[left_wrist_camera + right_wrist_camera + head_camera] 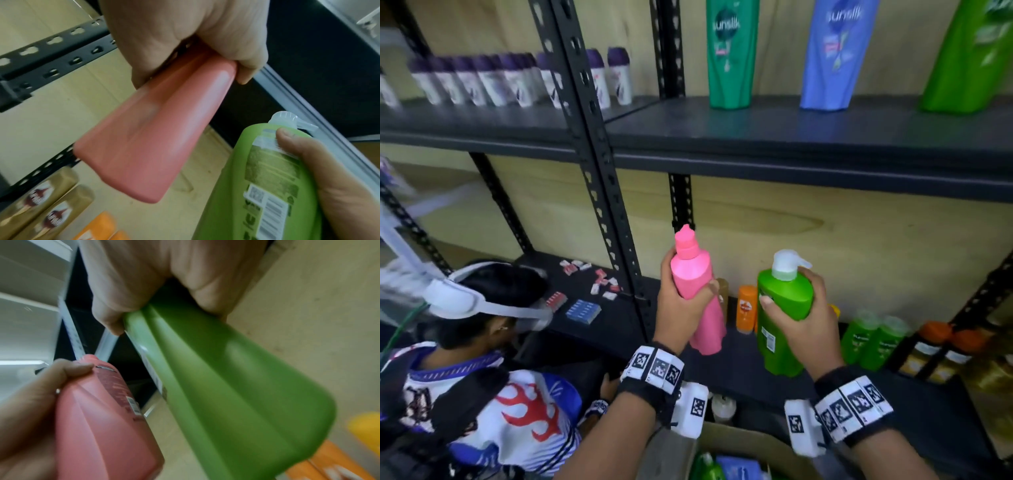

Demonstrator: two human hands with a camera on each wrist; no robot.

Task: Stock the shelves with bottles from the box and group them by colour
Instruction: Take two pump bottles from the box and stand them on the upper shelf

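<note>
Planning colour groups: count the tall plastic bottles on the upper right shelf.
3: dark green bottle left, blue bottle middle, light green bottle right, cut off by the frame; more may stand beyond.

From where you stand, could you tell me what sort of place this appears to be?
Probably a shop aisle or stockroom, perhaps a mock-up. Black slotted metal shelving carries rows of purple-capped bottles and large shampoo bottles, and an open cardboard box of stock sits below the hands.

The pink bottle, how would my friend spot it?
Look in front of the black metal rack's lower shelf. The left hand holds the tall pink plastic bottle upright. Unlike the green pump bottle beside it, it is pink, slimmer, with a pointed cap.
</note>
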